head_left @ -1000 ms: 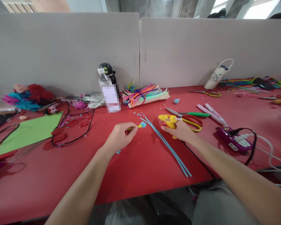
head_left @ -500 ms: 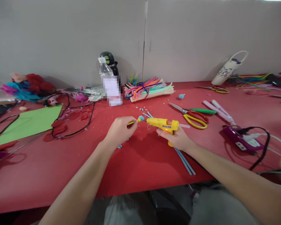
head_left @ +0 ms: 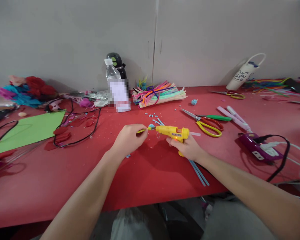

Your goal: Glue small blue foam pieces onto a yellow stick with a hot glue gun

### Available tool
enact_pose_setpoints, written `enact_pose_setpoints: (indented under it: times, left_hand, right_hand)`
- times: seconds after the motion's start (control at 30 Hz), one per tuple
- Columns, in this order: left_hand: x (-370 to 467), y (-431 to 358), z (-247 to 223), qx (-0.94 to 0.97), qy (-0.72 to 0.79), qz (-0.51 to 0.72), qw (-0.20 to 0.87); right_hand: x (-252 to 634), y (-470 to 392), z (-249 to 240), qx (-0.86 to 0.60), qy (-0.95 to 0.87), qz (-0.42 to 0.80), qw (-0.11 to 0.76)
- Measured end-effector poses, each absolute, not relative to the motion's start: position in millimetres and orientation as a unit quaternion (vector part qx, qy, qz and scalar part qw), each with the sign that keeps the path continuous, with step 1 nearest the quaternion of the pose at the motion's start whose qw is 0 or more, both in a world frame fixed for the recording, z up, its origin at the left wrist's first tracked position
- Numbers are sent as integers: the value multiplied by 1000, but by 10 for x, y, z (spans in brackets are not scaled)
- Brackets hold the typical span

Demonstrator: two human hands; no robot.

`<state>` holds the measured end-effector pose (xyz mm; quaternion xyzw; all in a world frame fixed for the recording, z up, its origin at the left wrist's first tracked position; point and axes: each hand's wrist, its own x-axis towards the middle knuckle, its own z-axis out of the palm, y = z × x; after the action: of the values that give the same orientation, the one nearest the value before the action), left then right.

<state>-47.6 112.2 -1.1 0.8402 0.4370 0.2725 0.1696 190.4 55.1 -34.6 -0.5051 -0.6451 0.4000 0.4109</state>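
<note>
My left hand (head_left: 131, 137) pinches a thin yellow stem whose tip carries a small blue and yellow piece (head_left: 151, 127). My right hand (head_left: 188, 146) is wrapped round the handle of a yellow glue gun (head_left: 170, 131), which points left. The gun's nozzle is at the blue piece; whether they touch is too small to tell. A clear glue stick sticks out of the gun's back. Light blue strips (head_left: 200, 173) lie below my right hand, and small blue bits (head_left: 152, 116) lie beyond the piece.
On the red table (head_left: 145, 186) are scissors (head_left: 202, 123), a purple power strip (head_left: 258, 150) with cables, a pipe-cleaner bundle (head_left: 160, 95), a plastic bottle (head_left: 112, 71), a green sheet (head_left: 27, 131) and a black cord (head_left: 97, 125). A white bottle (head_left: 242, 76) leans on the wall.
The glue gun has shifted very slightly left, its nozzle closer over the blue piece. Both hands keep their hold. The view has moved a little.
</note>
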Motion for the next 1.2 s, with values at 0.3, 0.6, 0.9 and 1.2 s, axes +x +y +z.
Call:
enact_pose_setpoints:
  times: [0.3, 0.6, 0.9, 1.2]
  left_hand:
    - [-497, 1131, -21, 844, 441, 257, 168]
    - [-485, 1119, 10, 846, 446, 238, 170]
    - [-493, 1105, 18, 839, 437, 270, 181]
    - [-515, 1088, 62, 838, 442, 267, 178]
  right_hand:
    - [1888, 547, -327, -500, -655, 400, 403]
    - [1915, 565, -409, -496, -660, 400, 397]
    - [1894, 558, -368, -496, -665, 391, 398]
    - [1884, 577, -340, -525, -662, 347, 407]
